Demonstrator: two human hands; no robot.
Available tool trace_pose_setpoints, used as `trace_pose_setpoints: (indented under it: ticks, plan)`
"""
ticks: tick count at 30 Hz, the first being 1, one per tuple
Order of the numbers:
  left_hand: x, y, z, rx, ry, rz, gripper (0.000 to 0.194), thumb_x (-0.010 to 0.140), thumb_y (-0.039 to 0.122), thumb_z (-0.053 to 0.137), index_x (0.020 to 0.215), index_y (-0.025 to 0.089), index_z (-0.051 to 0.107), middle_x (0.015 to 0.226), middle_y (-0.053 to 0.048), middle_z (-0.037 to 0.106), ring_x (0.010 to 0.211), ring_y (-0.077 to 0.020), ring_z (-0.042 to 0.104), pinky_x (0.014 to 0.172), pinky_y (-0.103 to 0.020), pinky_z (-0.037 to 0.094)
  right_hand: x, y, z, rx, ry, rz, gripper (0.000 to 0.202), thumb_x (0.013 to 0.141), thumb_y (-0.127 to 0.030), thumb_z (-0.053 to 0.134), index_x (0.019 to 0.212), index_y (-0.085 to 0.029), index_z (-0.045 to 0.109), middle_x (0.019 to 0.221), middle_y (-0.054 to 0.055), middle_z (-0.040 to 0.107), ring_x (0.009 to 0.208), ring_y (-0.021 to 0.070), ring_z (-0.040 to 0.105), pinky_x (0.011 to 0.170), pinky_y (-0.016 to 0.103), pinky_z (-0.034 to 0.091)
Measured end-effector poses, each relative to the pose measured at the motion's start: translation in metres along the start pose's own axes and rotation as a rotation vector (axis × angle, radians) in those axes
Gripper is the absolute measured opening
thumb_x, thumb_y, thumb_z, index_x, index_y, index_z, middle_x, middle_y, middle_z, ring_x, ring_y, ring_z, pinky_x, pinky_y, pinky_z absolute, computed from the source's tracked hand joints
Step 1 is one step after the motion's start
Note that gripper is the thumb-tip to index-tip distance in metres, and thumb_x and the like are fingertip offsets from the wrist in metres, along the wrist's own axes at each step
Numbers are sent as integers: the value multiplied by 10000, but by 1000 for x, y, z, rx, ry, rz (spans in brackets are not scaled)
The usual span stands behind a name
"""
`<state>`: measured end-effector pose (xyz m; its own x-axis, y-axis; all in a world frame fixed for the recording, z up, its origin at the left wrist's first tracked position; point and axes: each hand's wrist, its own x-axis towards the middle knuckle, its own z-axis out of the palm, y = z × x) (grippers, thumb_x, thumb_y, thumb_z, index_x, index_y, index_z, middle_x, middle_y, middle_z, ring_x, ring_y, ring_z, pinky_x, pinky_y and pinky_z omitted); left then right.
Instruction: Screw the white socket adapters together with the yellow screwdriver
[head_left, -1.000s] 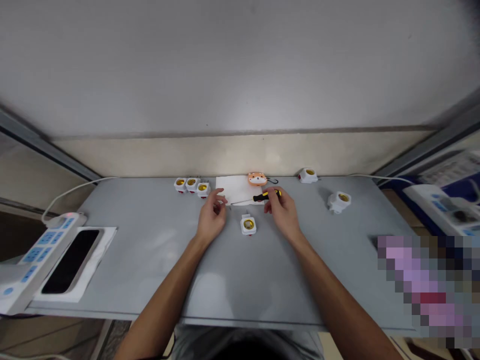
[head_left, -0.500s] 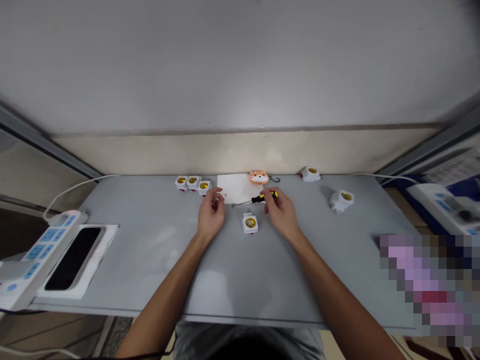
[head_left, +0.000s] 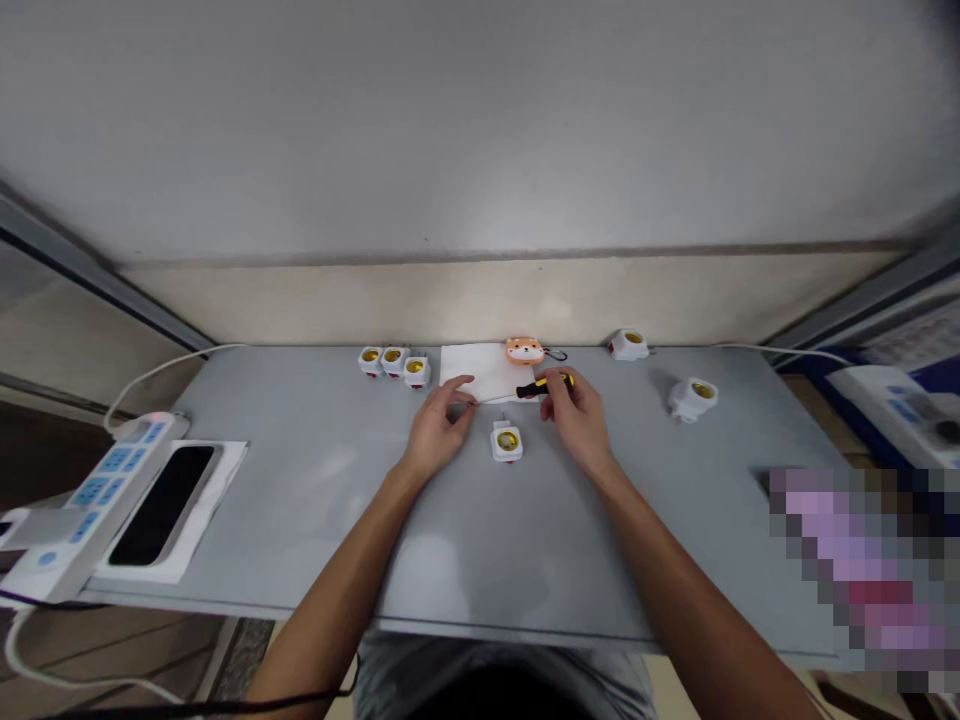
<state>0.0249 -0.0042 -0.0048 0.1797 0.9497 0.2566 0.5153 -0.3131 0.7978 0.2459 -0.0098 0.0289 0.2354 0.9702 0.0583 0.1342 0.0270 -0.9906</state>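
A: What is the right hand (head_left: 576, 420) doing?

B: It is closed around the black and yellow handle of a screwdriver (head_left: 541, 385), held just above the counter (head_left: 315, 470). The thin shaft runs left toward the left hand (head_left: 442, 425).

A: And the left hand?

B: Its fingertips are pinched together right at the tip of the shaft, over the near edge of a white sheet (head_left: 480, 365). Whether something small sits between those fingers is too fine to tell.

A: Where is the nearest lamp socket?

B: A white socket with a brass centre (head_left: 508, 441) lies on the counter between the 2 hands, just nearer the person than the screwdriver; neither hand touches it.

A: Anything else nearby?

B: 3 more sockets in a row (head_left: 393, 362) sit left of the sheet, near the far edge. An orange animal-face charm (head_left: 524, 350) rests at the sheet's far right corner. 2 further sockets (head_left: 694, 397) lie to the right, well apart from the hands. At the far left are a blue-buttoned power strip (head_left: 90, 490) and a dark phone (head_left: 161, 490) on white paper.
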Motion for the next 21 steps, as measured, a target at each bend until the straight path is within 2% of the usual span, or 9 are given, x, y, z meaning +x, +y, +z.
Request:
trace_pose_setpoints:
  ticks: [3,9,18,21]
  plan:
    - [0,-2,0,-50,11,-42,472,941,105,610,1386,259,575,1092,-25,782,974,-174,725,916,-317,547,0,1,-1,4,4,-2,415,922,-585,563,916,-191,693,579,-37,558,514,131,507,538,271,384]
    - [-2,-4,1,-11,-13,4,448,984,125,600,1399,293,583,1100,-17,804,1092,-206,733,1009,-372,534,1,-1,-2,-1,4,-16,400,925,-568,561,917,-191,693,573,-41,548,521,131,512,539,270,378]
    - [-2,0,1,41,-31,28,427,1010,186,604,1421,295,571,1088,-10,809,1080,-218,719,963,-376,538,3,-1,-5,23,17,-38,385,925,-565,584,902,-195,688,621,-31,587,516,120,515,530,265,390]
    - [-2,1,0,59,-28,49,426,1008,185,602,1420,289,575,1077,-11,811,1100,-228,696,960,-386,533,2,0,-4,2,3,-36,400,935,-570,571,915,-190,692,576,-39,560,512,125,516,521,260,378]
